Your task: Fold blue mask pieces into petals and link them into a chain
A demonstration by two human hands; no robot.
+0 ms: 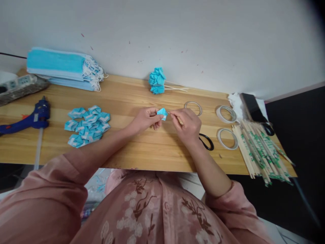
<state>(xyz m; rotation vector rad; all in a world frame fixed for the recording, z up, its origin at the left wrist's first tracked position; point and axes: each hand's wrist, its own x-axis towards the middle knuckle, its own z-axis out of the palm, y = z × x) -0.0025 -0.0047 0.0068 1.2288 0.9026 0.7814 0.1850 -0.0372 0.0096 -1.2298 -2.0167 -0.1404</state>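
Observation:
Between the thumb and fingers of my left hand (148,118) is a small folded blue piece (161,113) with a white band, raised over the middle of the table. My right hand (187,124) is closed in a pinch close to the piece's right edge. Something thin seems to show at its fingertips, too small to make out. A black handle loop (207,141) pokes out from beneath my right wrist; the rest of it is hidden. Similar folded blue pieces (88,125) lie in a cluster left of my left forearm.
Blue face masks (56,64) are stacked back left, near a blue glue gun (38,115). Blue flowers on sticks (157,79) lie by the wall. Tape rolls (227,139), a phone (252,106) and wrapped chopsticks (264,149) occupy the right, the chopsticks overhanging the front edge.

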